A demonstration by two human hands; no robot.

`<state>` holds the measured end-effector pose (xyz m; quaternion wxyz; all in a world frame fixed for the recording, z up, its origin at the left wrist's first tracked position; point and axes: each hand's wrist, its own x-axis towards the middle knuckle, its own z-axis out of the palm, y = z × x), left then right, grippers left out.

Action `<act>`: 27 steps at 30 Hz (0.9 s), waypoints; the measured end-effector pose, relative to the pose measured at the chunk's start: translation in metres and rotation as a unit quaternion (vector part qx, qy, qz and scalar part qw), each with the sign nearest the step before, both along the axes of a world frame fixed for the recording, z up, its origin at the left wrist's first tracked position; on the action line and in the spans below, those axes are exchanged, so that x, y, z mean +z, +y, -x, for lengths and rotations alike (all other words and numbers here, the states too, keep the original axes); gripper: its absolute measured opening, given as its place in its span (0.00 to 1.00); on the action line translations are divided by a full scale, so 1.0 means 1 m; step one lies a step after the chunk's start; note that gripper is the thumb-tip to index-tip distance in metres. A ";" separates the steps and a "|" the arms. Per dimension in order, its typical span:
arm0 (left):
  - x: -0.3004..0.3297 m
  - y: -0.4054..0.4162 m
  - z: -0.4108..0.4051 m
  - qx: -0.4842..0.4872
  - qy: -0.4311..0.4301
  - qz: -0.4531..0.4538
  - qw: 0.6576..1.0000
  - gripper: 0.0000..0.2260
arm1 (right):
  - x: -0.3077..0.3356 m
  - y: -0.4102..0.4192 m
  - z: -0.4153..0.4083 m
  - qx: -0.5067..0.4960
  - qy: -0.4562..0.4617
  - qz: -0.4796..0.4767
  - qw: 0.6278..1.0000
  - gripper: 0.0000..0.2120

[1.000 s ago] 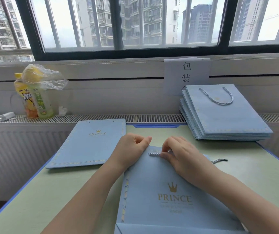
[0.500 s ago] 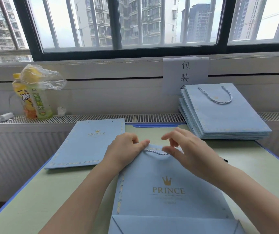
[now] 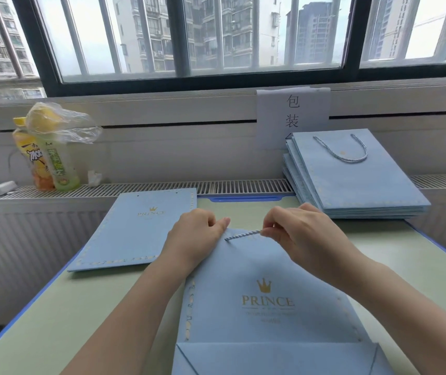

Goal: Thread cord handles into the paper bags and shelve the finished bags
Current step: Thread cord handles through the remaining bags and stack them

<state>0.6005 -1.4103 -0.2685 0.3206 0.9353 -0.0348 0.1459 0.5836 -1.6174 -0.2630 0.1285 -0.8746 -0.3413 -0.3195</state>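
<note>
A flat pale-blue paper bag [image 3: 268, 301] printed with a gold crown and "PRINCE" lies on the green counter [image 3: 54, 315] directly in front of the person, its top edge pointing away. A twisted blue-and-white cord [image 3: 242, 235] now runs in a short, nearly straight line along that top edge, where a second ago only a stub showed and half a second ago it sagged in a small loop. The right hand [image 3: 305, 239] pinches the cord's right end between thumb and fingertips and has drawn it rightward; its grip is closed on the cord. The left hand [image 3: 197, 236] is curled over the bag's top left corner, thumb pressing the paper by the cord's left end, holding the bag down. This suggests the cord is being pulled through a handle hole, so this bag is not yet finished. Beyond to the left lies another flat bag without handles [image 3: 138, 228]. To the right rear, a stack of finished bags [image 3: 357, 182] rests against the sill, the top one showing its cord loop. Two drink bottles [image 3: 51, 161] stand on the radiator ledge at left.
</note>
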 end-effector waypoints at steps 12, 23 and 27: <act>0.006 -0.004 0.010 -0.063 -0.009 -0.037 0.997 0.17 | -0.004 -0.009 -0.005 -0.019 0.045 -0.131 0.990 0.04; 0.012 -0.018 0.017 -0.196 -0.113 0.266 0.937 0.11 | -0.010 -0.004 -0.007 -0.016 0.026 -0.102 0.994 0.10; 0.019 -0.009 0.018 -0.091 -0.264 0.327 0.903 0.11 | -0.018 -0.010 -0.018 -0.046 0.074 -0.039 0.995 0.09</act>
